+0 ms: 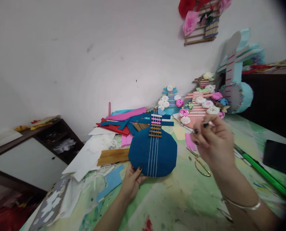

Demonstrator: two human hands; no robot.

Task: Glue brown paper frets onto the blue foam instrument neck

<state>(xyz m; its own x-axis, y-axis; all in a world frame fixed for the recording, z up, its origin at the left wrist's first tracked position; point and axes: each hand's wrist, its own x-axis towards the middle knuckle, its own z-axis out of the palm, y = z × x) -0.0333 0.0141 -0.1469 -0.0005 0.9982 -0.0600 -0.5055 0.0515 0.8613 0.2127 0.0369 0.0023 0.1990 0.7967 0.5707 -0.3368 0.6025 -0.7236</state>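
Note:
My left hand (131, 183) grips the lower edge of a dark blue craft lute (167, 154), thumb on its front. The lute stands tilted up, facing me, with white strings down its body and brown, pink and white strips across its neck. To the right of it, my right hand (215, 138) is raised above the table, apart from the lute. Its fingers are curled and pinched together; whatever they may hold is too small to make out. Gold-handled scissors (202, 168) lie on the table behind and below that hand.
Paper scraps and coloured sheets (126, 118) pile up behind and left. Flower-trimmed craft lutes (196, 107) lean at the back wall. On the right lie a green cutter (265, 175) and a black phone-like slab (280, 157). A dark cabinet (61, 138) stands left.

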